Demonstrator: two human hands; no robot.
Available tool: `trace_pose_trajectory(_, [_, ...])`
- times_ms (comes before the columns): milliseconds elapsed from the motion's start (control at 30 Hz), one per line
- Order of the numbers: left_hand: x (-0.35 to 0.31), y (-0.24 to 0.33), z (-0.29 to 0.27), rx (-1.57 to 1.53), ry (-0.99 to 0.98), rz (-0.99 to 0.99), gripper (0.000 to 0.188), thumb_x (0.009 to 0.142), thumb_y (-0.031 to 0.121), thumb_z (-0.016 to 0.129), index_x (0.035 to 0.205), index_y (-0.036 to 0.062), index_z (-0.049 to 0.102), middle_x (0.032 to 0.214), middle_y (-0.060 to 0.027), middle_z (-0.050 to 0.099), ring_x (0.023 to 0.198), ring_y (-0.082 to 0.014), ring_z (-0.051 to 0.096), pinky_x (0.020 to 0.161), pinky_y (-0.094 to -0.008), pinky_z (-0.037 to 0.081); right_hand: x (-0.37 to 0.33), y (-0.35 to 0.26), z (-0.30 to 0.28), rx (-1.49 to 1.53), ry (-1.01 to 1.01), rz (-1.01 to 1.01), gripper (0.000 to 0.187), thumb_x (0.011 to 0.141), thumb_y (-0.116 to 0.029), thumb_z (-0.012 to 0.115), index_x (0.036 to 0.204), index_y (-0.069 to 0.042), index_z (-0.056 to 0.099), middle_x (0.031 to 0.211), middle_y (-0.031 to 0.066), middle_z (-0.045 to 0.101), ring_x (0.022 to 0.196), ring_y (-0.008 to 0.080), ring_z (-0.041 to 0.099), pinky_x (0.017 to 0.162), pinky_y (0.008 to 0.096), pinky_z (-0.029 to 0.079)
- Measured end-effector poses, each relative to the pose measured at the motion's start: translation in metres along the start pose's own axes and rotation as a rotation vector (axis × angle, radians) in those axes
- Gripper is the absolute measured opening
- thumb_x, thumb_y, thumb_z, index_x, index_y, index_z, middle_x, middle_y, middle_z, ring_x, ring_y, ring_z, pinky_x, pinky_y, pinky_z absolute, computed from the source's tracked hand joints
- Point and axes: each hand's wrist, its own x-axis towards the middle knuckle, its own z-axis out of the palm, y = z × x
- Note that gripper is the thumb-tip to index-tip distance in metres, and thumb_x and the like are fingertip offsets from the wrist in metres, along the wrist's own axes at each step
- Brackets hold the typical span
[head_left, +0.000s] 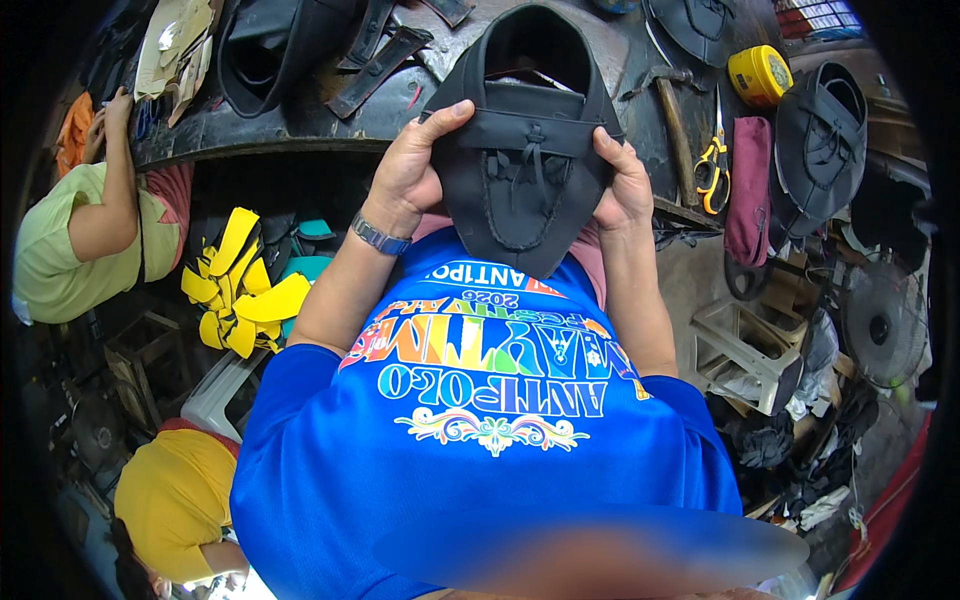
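Note:
A black shoe upper (512,232) is held up in front of my chest, its rounded toe toward me and its opening away. A strap and a small tied lace with tassels cross its front. My left hand (412,165) grips the left edge, with the thumb on top near the strap's end. On the opposite edge, my right hand (622,182) grips it the same way. Most of the fingers of both hands are hidden beneath the upper.
On the dark worktable (300,140) lie a hammer (675,140), yellow-handled scissors (713,170), a yellow tub (760,75), a maroon pouch (748,190) and other black uppers (820,140). Yellow cut pieces (240,285) sit below at left. Co-workers (75,235) are at the left; a fan (880,328) stands right.

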Motion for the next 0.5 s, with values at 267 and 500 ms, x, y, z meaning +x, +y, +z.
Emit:
trace_pose_trajectory(267, [-0.0024, 0.0003, -0.0008, 0.034, -0.006, -0.003, 0.030, 0.091, 0.016, 0.074, 0.114, -0.0030, 0.069, 0.109, -0.0180, 0.074, 0.097, -0.0266, 0.074, 0.089, -0.0403, 0.060, -0.0014, -0.0007, -0.0029, -0.062, -0.033, -0.029, 0.035, 0.089, -0.004, 0.072, 0.121, 0.004, 0.064, 0.112, 0.0174, 0.072, 0.099, 0.0273, 0.072, 0.091, 0.0421, 0.060])
trace_pose_trajectory(500, [-0.0028, 0.0011, 0.0008, 0.010, 0.002, -0.020, 0.032, 0.092, 0.018, 0.074, 0.115, -0.0033, 0.069, 0.110, -0.0176, 0.074, 0.100, -0.0269, 0.073, 0.089, -0.0415, 0.060, -0.0017, -0.0009, -0.0011, -0.134, -0.017, -0.050, 0.036, 0.086, -0.004, 0.073, 0.120, 0.004, 0.064, 0.110, 0.0154, 0.072, 0.096, 0.0256, 0.072, 0.089, 0.0398, 0.060])
